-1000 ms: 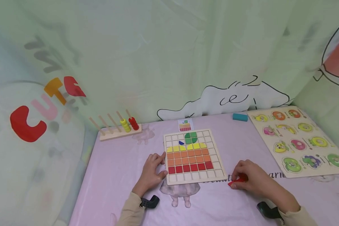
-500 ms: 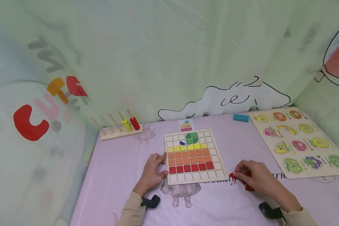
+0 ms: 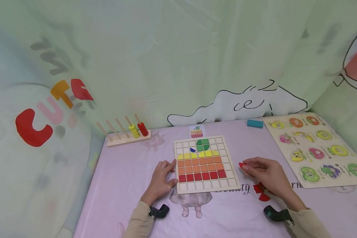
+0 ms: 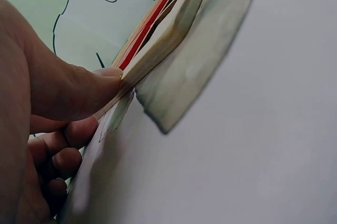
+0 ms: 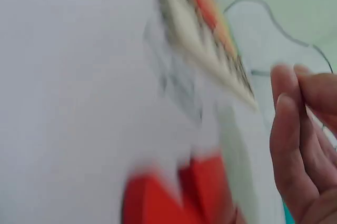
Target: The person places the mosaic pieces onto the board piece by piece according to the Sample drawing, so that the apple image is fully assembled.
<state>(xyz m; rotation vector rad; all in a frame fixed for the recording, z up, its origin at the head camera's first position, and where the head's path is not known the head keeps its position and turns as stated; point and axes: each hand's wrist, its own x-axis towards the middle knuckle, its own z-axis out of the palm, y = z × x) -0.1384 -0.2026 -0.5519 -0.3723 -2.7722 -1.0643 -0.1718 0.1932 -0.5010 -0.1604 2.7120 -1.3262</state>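
A square wooden grid board (image 3: 215, 184) lies on the table, filled with rows of red, orange and yellow tiles, green pieces (image 3: 203, 144) and a small blue piece (image 3: 192, 150). My left hand (image 3: 160, 180) rests thumb and index finger against its left edge. In the left wrist view the thumb (image 4: 79, 90) touches the board's edge. Right of the board, my right hand (image 3: 269, 173) pinches a small red piece (image 3: 242, 166) with thumb and fingertips. More red pieces (image 3: 264, 197) lie below that hand, blurred in the right wrist view.
A small pattern card (image 3: 197, 131) lies behind the board. A peg stand (image 3: 128, 139) with yellow and red beads stands back left. At the right is a fruit puzzle board (image 3: 312, 168), with a teal block (image 3: 255, 124) near its far corner.
My right hand has picked a red piece from the pieces on the table and moved up with it, leaving the others in view. My left hand has stayed at the board's edge.
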